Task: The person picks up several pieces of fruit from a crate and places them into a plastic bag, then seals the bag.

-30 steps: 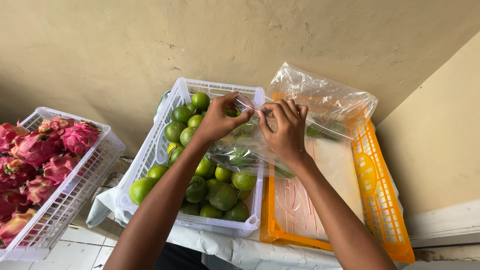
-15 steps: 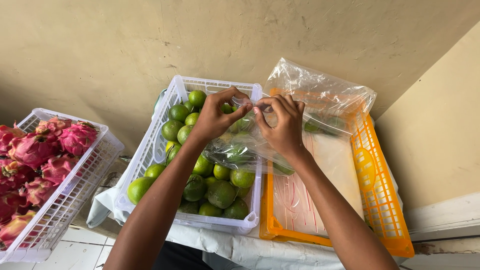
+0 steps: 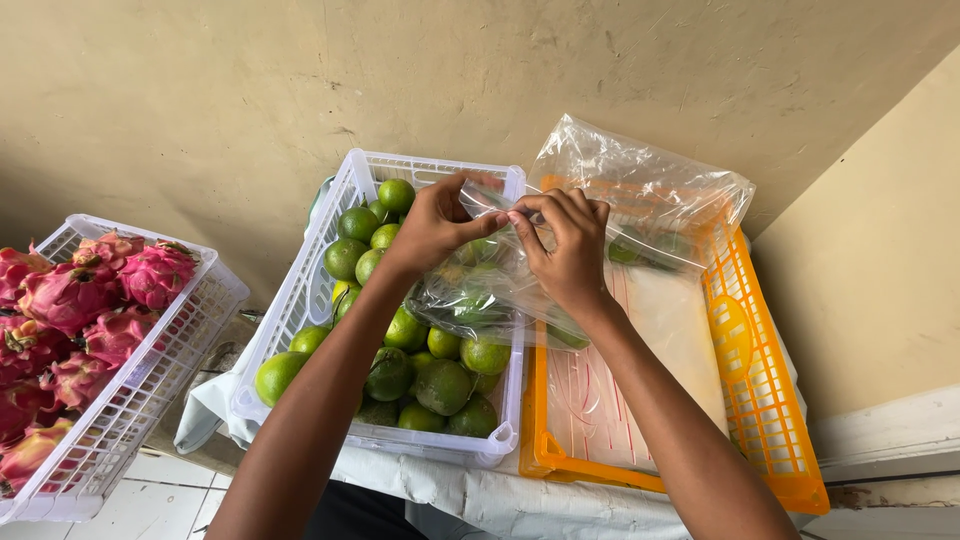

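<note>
- L hand (image 3: 432,222): fingers curled shut, thumb + forefinger tip pinched on the top edge of a clear plastic bag (image 3: 480,285); other fingers tucked under, not touching fruit
- R hand (image 3: 568,245): also closed in a pinch on the same bag edge, thumb + forefinger meeting just right of the L pinch; remaining fingers bent over the film. Fingertips of both hands nearly touch, mid-scene
- Bag hangs below + slightly near of the two pinches, sagging over the right wall of the white basket (image 3: 300,310); a few green limes show thru the film, count can't tell
- White basket, centre: loose green limes (image 3: 440,385) fill it, heaped toward the near end. Bag bottom rests on or just above them, can't tell which
- Orange crate (image 3: 770,400), right, touching the white basket's side; floor mostly bare, open room there. A 2nd, bigger clear bag (image 3: 650,190) stands puffed up at its far end, just beyond the R hand
- Far side: wall close behind both containers, little room. Right: wall corner near crate edge
- Left, well apart: another white basket (image 3: 150,380) w/ pink dragon fruit (image 3: 70,295)
- Both forearms come in from the near edge, over the white basket's near rim
</note>
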